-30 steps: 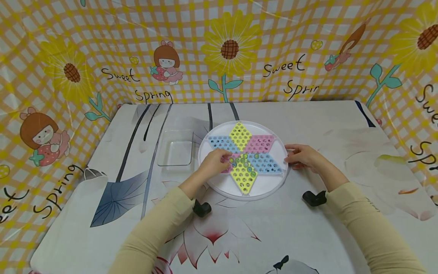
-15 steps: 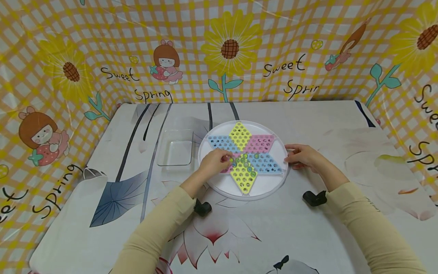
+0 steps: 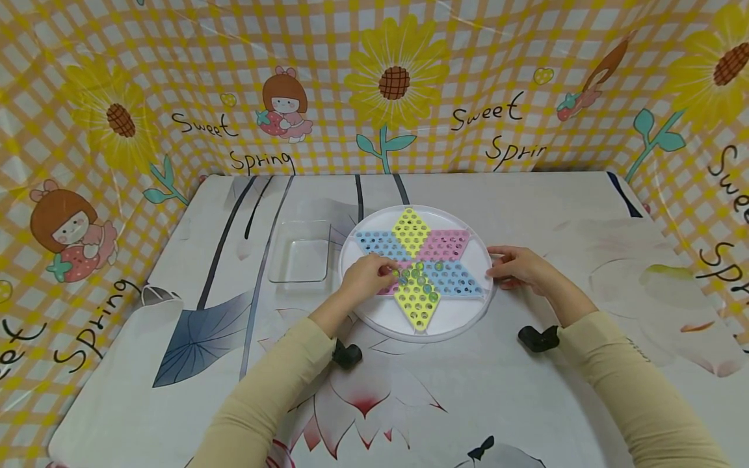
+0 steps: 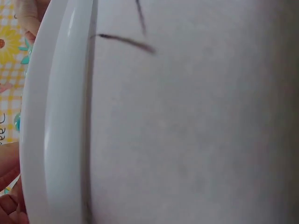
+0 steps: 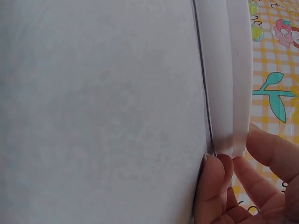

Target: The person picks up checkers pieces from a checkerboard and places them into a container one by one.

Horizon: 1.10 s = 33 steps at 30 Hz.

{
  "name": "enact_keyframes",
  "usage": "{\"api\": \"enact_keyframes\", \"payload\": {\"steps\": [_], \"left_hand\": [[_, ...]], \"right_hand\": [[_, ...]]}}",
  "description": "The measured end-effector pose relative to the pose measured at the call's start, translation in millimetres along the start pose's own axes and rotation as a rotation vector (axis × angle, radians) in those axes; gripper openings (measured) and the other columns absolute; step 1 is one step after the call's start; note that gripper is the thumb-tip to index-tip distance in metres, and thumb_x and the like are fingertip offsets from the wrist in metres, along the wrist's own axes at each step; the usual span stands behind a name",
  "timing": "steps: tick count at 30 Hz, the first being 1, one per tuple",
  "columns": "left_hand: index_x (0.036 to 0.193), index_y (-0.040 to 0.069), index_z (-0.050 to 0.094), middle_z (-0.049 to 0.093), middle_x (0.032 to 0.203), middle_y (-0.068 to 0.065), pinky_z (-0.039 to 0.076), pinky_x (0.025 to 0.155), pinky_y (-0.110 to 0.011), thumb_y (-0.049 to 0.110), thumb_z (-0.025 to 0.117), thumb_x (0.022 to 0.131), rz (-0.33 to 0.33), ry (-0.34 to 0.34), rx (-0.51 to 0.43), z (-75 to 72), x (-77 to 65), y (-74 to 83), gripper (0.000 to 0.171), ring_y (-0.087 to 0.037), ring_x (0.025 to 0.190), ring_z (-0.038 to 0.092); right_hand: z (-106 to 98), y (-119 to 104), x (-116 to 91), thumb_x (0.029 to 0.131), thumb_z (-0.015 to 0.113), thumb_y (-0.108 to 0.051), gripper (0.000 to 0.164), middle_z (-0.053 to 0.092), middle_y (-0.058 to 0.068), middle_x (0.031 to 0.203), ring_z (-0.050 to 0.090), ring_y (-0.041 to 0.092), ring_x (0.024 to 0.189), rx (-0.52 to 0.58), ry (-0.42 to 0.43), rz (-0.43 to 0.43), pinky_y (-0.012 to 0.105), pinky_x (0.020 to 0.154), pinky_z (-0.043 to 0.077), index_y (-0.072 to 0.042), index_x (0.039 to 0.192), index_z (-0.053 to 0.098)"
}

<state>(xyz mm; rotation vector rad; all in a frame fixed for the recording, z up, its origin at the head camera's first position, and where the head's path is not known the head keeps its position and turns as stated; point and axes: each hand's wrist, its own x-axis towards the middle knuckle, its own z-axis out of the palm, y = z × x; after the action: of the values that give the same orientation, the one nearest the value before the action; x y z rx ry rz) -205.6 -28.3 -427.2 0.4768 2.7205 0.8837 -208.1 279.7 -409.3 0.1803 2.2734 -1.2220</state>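
A round white Chinese checkers board (image 3: 462,318) lies on the table, its star of holes coloured yellow, pink and blue. Several green and bluish glass marbles (image 3: 433,297) sit around the star's middle and front. My left hand (image 3: 365,278) is over the board's left side, fingers bent, fingertips at marbles by the pink part; whether one is pinched is hidden. In the left wrist view, the board's rim (image 4: 65,112) covers part of that hand. My right hand (image 3: 521,266) grips the board's right edge; the right wrist view shows the thumb and fingers (image 5: 212,177) on either side of the rim.
A clear rectangular plastic box (image 3: 300,260) stands left of the board. A patterned cloth (image 3: 328,97) hangs behind the table. Black objects (image 3: 538,339) stick out at both cuffs. The white tablecloth (image 3: 468,383) carries printed flowers.
My left fingertips have shifted very slightly to the right among the marbles. The right hand and the board have stayed in place.
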Motion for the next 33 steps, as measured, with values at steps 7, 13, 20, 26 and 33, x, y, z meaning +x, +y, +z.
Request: {"api": "enact_keyframes", "payload": {"steps": [7,13,20,26,33], "left_hand": [[0.107,0.01,0.066,0.06,0.084,-0.001,0.038,0.06,-0.018,0.023,0.064,0.086,-0.006,0.001,-0.122,-6.4,-3.6,1.5,0.025,-0.012,0.074,0.049],[0.106,0.009,0.066,0.061,0.085,-0.002,0.04,0.059,-0.018,0.022,0.065,0.086,0.003,0.038,-0.189,-10.9,-5.9,3.4,0.024,-0.013,0.075,0.051],[0.102,0.008,0.066,0.063,0.085,-0.003,0.042,0.063,-0.019,0.021,0.065,0.085,0.012,0.075,-0.246,-14.9,-8.8,5.2,0.021,-0.014,0.08,0.055],[0.102,0.008,0.066,0.063,0.085,-0.004,0.042,0.062,-0.018,0.018,0.064,0.085,0.015,0.082,-0.27,-16.2,-8.2,2.3,0.02,-0.014,0.078,0.055],[0.102,0.008,0.066,0.064,0.085,-0.005,0.041,0.058,-0.018,0.019,0.065,0.085,0.047,0.116,-0.291,-21.2,-10.1,0.0,0.021,-0.013,0.073,0.054]], "right_hand": [[0,0,0,0.087,0.061,-0.015,0.068,0.042,0.012,0.103,0.051,0.015,0.079,-0.011,0.001,-0.006,0.022,0.069,0.05,-0.001,0.143,0.024],[0,-1,1,0.087,0.062,-0.016,0.069,0.041,0.013,0.105,0.051,0.014,0.08,-0.009,0.0,0.002,0.022,0.069,0.05,-0.002,0.143,0.024],[0,0,2,0.086,0.062,-0.017,0.07,0.04,0.013,0.107,0.051,0.014,0.08,-0.003,-0.003,0.009,0.021,0.069,0.05,-0.003,0.144,0.023],[0,0,3,0.086,0.062,-0.016,0.071,0.04,0.012,0.107,0.05,0.014,0.08,-0.006,-0.007,0.01,0.021,0.069,0.05,-0.003,0.144,0.023],[0,-1,2,0.086,0.062,-0.016,0.07,0.04,0.011,0.106,0.05,0.013,0.08,-0.011,-0.009,0.006,0.021,0.07,0.05,-0.003,0.144,0.023]]}}
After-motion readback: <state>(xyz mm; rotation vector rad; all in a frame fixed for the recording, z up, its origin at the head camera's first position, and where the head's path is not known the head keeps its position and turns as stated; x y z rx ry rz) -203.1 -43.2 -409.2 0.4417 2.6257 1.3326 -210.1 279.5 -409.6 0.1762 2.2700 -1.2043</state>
